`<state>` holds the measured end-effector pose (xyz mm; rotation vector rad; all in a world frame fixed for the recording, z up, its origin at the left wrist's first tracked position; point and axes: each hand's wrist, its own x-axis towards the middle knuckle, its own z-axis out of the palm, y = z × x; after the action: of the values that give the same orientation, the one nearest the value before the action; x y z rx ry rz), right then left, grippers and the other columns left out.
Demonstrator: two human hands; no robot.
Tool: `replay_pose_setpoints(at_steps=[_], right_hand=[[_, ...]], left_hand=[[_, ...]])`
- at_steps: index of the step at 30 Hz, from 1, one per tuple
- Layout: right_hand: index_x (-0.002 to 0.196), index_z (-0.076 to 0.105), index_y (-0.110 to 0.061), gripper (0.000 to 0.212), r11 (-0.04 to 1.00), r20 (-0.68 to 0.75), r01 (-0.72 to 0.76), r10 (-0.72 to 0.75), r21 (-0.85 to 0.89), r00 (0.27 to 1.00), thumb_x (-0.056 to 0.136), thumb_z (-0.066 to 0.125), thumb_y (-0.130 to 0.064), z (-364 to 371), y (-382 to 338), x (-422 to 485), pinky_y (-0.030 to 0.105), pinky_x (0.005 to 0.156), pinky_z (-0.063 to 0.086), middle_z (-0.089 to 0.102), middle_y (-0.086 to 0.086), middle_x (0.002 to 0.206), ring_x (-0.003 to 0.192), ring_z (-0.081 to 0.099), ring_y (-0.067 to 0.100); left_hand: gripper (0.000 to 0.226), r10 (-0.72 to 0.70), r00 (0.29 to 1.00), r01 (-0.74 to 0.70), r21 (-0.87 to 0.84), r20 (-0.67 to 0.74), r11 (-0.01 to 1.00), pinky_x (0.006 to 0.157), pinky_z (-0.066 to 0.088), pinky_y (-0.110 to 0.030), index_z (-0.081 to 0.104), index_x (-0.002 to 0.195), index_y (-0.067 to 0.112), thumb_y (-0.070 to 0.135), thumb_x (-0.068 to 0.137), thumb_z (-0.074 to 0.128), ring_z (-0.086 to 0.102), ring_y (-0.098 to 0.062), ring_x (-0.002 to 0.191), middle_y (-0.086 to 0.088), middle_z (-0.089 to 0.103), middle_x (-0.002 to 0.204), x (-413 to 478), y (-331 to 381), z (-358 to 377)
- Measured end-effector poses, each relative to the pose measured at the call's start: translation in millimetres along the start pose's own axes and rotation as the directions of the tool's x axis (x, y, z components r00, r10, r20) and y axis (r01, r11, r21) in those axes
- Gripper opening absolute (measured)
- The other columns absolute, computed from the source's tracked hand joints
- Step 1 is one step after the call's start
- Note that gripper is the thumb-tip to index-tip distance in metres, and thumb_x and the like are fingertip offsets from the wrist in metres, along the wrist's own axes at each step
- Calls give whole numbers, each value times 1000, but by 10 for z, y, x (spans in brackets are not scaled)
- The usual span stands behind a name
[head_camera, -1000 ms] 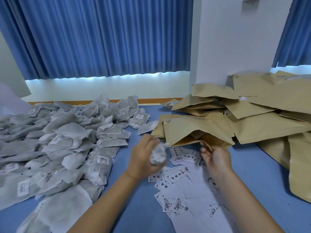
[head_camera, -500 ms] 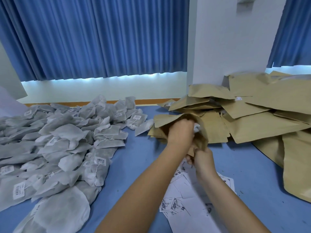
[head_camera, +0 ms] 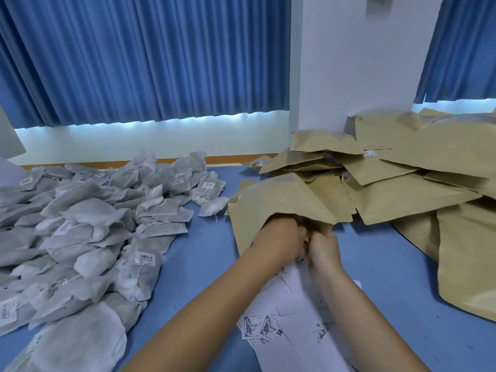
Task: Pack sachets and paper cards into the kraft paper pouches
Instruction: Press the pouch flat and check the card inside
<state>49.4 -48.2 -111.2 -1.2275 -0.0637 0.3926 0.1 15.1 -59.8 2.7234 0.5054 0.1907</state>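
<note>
Evidently the filling step was in hand: the left hand [head_camera: 283, 233] was pushed into the mouth of a kraft pouch [head_camera: 271, 205] lying at the middle of the blue table [head_camera: 198, 264]. Its fingers were hidden inside, so I could not tell whether they held a sachet or had let go. The right hand [head_camera: 324, 251] was just beside it on the right, fingers curled on the pouch's near lip and holding the mouth open. The loose sachets [head_camera: 88, 232] lay heaped at the left. The paper cards [head_camera: 290, 320] were scattered near, under both forearms, and the pouch pile [head_camera: 402, 189] rose at the far right, touching the open pouch. By my judgement the next move called for drawing the left hand out without dragging the contents along, then picking a card from the near scatter with the mouth held spread
</note>
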Motion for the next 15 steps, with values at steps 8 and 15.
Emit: replay_pose_setpoints(at_steps=[8,15], right_hand=[[85,60,-6,34,981,-2,-141,142,130,990,91,30,9,-173,-76,176,16,36,40,68,8,68,37,54,8],[84,59,-8,34,986,35,-132,129,100,991,94,30,6,-125,-39,142,16,35,39,69,7,63,38,56,9]], left_hand=[[16,686,665,-622,289,-296,728,62,54,-37,70,96,0,7,83,66,64,-28,84,-13,66,93,-435,-546,294],[22,237,969,-247,338,71,908,78,42,-35,57,100,4,25,95,50,53,-29,105,-12,59,110,-283,-405,574]])
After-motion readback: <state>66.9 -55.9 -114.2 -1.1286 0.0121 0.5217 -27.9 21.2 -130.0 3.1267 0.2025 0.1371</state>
